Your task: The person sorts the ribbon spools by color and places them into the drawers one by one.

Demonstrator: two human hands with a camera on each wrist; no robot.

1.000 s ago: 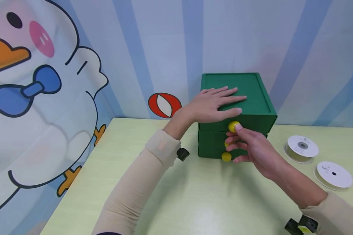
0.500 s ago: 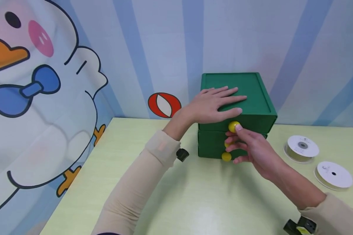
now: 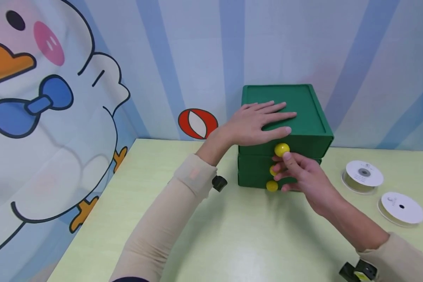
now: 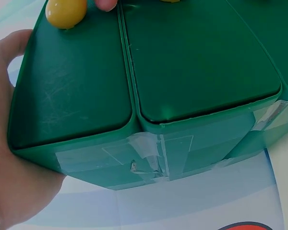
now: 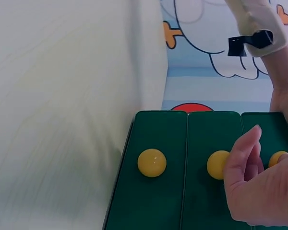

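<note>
I have the green box under the left hand, which lies flat on its top, fingers spread; the right hand, in front, pinches the top knob. The box stands on the pale tabletop, two white spools to its right, before a blue striped backdrop with a printed bird. It has three stacked drawer fronts, each with a round yellow knob, and clear tape along its side.

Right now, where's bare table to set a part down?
Bare: table left of the left sleeve; also between it and right sleeve, in front of the drawers. Crowded: right of the drawers, two spools; at the top knob, the right hand.
</note>
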